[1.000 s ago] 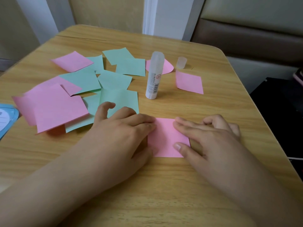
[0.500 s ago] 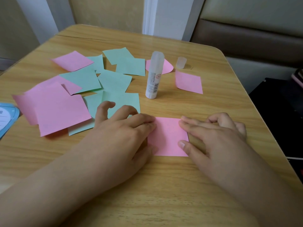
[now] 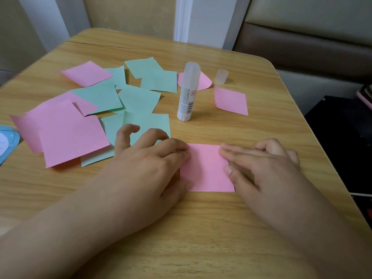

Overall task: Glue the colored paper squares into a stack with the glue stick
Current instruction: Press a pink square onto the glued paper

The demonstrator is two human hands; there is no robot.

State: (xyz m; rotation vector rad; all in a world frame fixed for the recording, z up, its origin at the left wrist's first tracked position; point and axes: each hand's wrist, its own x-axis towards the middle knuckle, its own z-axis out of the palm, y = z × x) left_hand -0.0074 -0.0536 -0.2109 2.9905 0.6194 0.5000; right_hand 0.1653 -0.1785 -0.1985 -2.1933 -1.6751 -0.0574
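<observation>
A pink paper square (image 3: 206,168) lies flat on the wooden table (image 3: 201,228) in front of me. My left hand (image 3: 149,164) presses its left edge with extended fingers, thumb at the lower left corner. My right hand (image 3: 259,164) presses the right edge with straight index and middle fingers and the thumb. Whether other squares lie beneath it is hidden. The glue stick (image 3: 188,91) stands upright behind the square, uncapped, with its clear cap (image 3: 221,76) standing to its right.
Several loose pink and green squares (image 3: 96,109) lie scattered and overlapping on the left half of the table. Single pink squares lie at the right (image 3: 230,100) and behind the glue stick (image 3: 204,81). A blue object (image 3: 6,141) shows at the left edge. A sofa stands beyond the table.
My right hand has slid rightward across the pink square, uncovering more of it. My left hand has stayed on the left edge.
</observation>
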